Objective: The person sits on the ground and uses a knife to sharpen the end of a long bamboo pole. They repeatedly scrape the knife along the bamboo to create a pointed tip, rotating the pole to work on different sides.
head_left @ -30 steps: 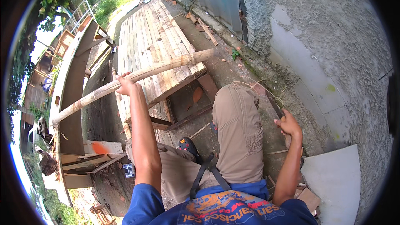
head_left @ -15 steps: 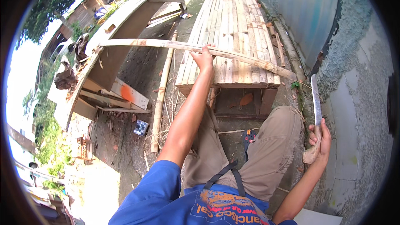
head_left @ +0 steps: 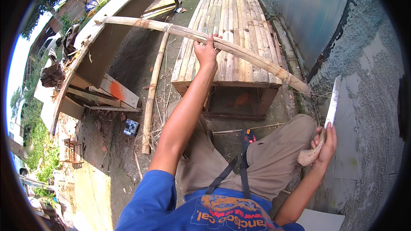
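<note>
A long split bamboo strip (head_left: 252, 55) slants across the view, its left end near the edge of the wooden table at left and its right end beyond the bench's near right corner. My left hand (head_left: 207, 51) is closed round the strip near its middle, above the bamboo-slat bench (head_left: 231, 13). By the wall on the right, my right hand (head_left: 326, 146) grips a machete (head_left: 332, 102) by its pale wooden handle, blade pointing up. A thin fibre runs from the strip's right end toward the blade.
A bamboo pole (head_left: 155, 90) lies on the ground left of the bench. Beside it sits a small printed box (head_left: 130, 127). The long wooden table (head_left: 85, 42) stands at left with dark cloths (head_left: 52, 70) on it. A rough wall (head_left: 376, 115) rises close on the right.
The bamboo strip has turned so its right end is lower and its left end higher, showing its rounded side. The machete has tilted, its tip leaning right. The whole view has shifted slightly.
</note>
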`<state>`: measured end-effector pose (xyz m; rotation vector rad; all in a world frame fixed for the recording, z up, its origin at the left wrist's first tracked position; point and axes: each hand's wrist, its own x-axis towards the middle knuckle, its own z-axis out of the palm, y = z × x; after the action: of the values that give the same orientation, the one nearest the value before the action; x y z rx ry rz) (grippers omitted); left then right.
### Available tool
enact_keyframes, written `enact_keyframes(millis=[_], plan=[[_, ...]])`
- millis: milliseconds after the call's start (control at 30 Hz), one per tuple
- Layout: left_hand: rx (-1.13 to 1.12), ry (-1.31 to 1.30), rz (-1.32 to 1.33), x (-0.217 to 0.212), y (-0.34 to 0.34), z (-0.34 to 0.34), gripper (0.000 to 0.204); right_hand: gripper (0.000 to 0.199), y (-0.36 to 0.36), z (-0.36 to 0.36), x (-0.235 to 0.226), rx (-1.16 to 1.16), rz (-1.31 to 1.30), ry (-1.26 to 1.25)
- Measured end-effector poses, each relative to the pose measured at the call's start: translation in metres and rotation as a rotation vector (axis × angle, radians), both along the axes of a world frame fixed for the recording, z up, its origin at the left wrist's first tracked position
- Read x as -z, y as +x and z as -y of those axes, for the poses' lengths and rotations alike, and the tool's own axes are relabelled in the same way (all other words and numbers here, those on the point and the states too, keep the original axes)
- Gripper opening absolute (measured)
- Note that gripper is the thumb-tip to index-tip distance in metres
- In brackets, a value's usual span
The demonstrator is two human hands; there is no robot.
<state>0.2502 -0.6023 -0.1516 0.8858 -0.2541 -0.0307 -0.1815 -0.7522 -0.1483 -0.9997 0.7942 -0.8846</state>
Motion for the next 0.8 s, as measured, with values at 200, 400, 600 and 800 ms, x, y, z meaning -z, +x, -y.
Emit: enact_keyframes(millis=[200, 400, 600, 800], plan=[[-0.063, 0.1, -0.066, 0.028, 0.01, 0.011, 0.038, 0.027, 0.019, -0.052, 0.02, 0.019, -0.021, -0.105], [0.143, 0.138, -0.07, 0.023, -0.048, 0.035, 0.032, 0.032, 0.033, -0.072, 0.048, 0.07, -0.027, -0.096], [0.143, -0.085, -0.244, 0.02, -0.049, 0.056, 0.033, 0.035, 0.041, -0.072, 0.053, 0.093, -0.033, -0.13], [-0.013, -0.073, -0.334, 0.055, -0.021, 0.033, 0.031, 0.044, 0.051, -0.066, 0.045, 0.017, -0.181, -0.186]])
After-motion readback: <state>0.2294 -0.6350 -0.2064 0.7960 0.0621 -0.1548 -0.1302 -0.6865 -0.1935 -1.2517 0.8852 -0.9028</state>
